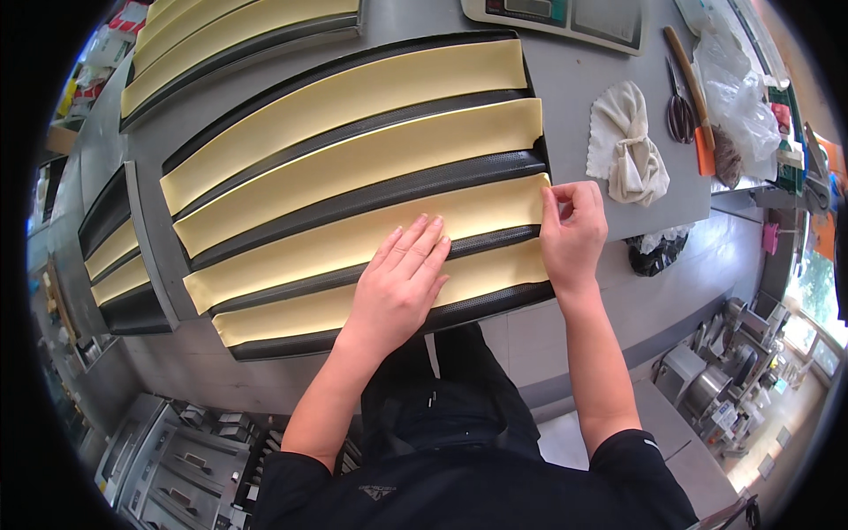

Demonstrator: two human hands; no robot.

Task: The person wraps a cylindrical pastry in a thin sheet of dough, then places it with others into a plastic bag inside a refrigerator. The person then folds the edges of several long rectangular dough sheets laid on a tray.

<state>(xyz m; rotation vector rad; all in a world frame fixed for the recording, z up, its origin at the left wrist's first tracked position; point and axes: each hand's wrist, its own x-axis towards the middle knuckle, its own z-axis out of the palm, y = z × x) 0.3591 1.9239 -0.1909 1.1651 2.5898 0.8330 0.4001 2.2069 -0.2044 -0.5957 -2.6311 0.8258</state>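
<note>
A black perforated baguette tray point(464, 170) lies before me, with several long pale yellow strips lining its channels. My left hand point(401, 285) rests palm down on the third strip from the far side point(305, 246), fingers extended and fairly close together. At that strip's right end, my right hand point(575, 232) pinches the corner between thumb and bent fingers. The nearest strip point(285, 324) runs partly beneath my left hand and wrist, which hide some of it. Two farther strips, the farthest one point(358, 109) and the second one point(371, 165), lie untouched.
Another lined tray point(265, 53) sits at upper left, a third point(139, 315) at far left. On the grey table point(563, 86) are a digital scale point(603, 23), a crumpled cloth point(633, 146), scissors point(680, 112), an orange-bladed tool point(704, 152) and plastic bags point(735, 99).
</note>
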